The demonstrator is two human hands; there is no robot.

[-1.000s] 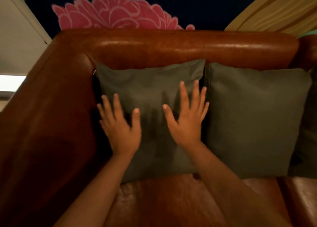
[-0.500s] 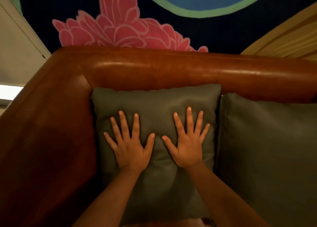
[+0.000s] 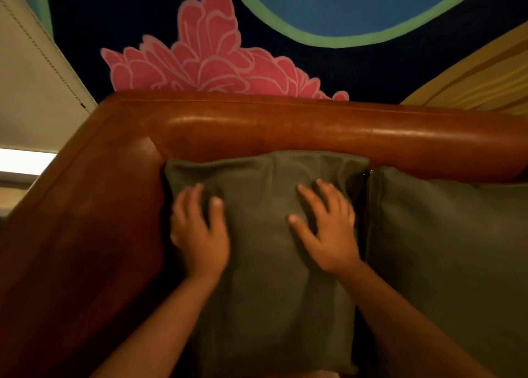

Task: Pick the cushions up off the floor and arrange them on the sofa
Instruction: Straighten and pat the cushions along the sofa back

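Both hands lie flat on a grey-green cushion (image 3: pixel 271 263) in the middle of the frame. On the left of the frame, the left hand (image 3: pixel 200 232) presses into the fabric with its fingers loosely apart, near the cushion's left edge. To the right of centre, the right hand (image 3: pixel 328 229) has its fingers spread and its palm down near the cushion's right edge. Neither hand grips anything; both look slightly blurred, so the exact finger pose is hard to read.

That cushion stands against the backrest of the brown leather sofa (image 3: pixel 285 129), tucked into the corner where the backrest meets the armrest at the left of the frame. A second cushion (image 3: pixel 443 263) of the same colour stands just beside it at the right of the frame, also leaning on the backrest, the two nearly touching along a dark seam. Above the sofa a painted wall (image 3: pixel 200 57) shows a pink flower.

As a judgement, this cushion is placed and is being patted into shape. At least two cushions are set on the sofa. The floor is out of view, so whether any remain down there cannot be told.
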